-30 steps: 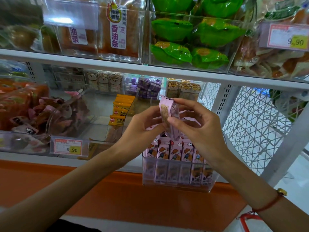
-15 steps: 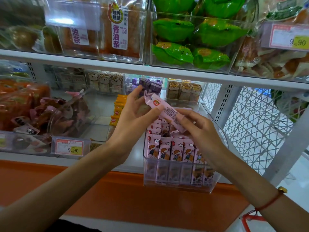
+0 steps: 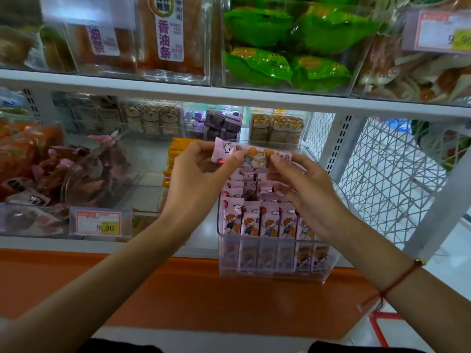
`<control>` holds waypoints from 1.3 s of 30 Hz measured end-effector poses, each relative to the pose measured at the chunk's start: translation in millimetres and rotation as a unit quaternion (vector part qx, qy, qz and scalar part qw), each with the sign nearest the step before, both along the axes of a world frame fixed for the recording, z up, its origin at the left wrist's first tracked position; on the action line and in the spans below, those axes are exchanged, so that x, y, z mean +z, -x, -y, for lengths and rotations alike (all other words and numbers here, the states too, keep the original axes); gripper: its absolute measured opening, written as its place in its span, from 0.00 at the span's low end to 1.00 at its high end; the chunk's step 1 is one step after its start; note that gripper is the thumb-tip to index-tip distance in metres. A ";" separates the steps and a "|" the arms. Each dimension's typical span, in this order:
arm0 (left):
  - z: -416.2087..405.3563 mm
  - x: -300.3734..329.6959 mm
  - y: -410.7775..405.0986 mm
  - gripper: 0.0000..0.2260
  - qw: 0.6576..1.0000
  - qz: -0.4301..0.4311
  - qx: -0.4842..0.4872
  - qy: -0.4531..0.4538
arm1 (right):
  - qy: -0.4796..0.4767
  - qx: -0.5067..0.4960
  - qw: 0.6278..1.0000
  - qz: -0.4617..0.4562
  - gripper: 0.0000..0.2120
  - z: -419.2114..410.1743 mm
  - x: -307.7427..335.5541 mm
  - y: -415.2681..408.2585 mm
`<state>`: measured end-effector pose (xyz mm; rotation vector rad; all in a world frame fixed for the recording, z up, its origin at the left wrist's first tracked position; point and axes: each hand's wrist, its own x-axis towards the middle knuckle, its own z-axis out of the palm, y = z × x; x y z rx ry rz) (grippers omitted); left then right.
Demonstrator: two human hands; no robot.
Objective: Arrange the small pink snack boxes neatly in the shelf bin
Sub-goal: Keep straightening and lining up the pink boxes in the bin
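We've got the left hand (image 3: 196, 174) and right hand (image 3: 305, 192) pinching one pink snack box (image 3: 251, 155) by its ends, held flat above the shelf bin (image 3: 270, 270). Front row stands neat; back rows look loose, this box unplaced.

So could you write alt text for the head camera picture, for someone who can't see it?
Two bare hands, left hand and right hand, hold one small pink cartoon-printed snack box sideways above a clear plastic shelf bin with rows of upright matching pink boxes. Nearby bins hold other packaged snacks.
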<state>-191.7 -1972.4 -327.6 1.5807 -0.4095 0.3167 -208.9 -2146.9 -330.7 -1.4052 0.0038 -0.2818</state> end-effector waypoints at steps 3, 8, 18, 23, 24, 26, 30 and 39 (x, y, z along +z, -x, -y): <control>-1.9 1.3 -6.5 0.12 0.999 0.035 -0.006 -0.037 | 0.044 -0.024 0.999 0.001 0.26 0.8 -4.9 -6.1; -8.3 16.4 -17.5 0.12 0.990 0.099 -0.016 -0.103 | 0.303 -0.092 0.946 0.063 0.14 9.4 -18.5 -19.7; 3.3 31.8 -55.8 0.17 0.907 0.142 -0.067 -0.391 | 0.610 -0.050 0.791 0.026 0.17 25.8 -38.1 -23.4; 25.2 22.6 -70.3 0.22 0.841 0.135 -0.100 -0.514 | 0.611 -0.041 0.791 0.019 0.17 25.2 -37.9 -23.6; 29.0 19.3 -71.9 0.22 0.821 0.138 -0.097 -0.546 | 0.605 -0.045 0.795 0.016 0.17 24.4 -37.2 -24.2; 32.5 13.6 -72.7 0.21 0.780 0.170 -0.059 -0.599 | 0.579 -0.062 0.813 0.021 0.20 22.2 -32.2 -25.7; 27.8 12.0 -70.4 0.20 0.787 0.199 -0.017 -0.583 | 0.497 0.017 0.868 0.007 0.30 17.9 -11.3 -37.6; -13.6 -19.2 -22.9 0.21 0.966 0.031 0.104 -0.233 | 0.618 0.070 0.783 -0.017 0.29 7.0 -4.4 -59.1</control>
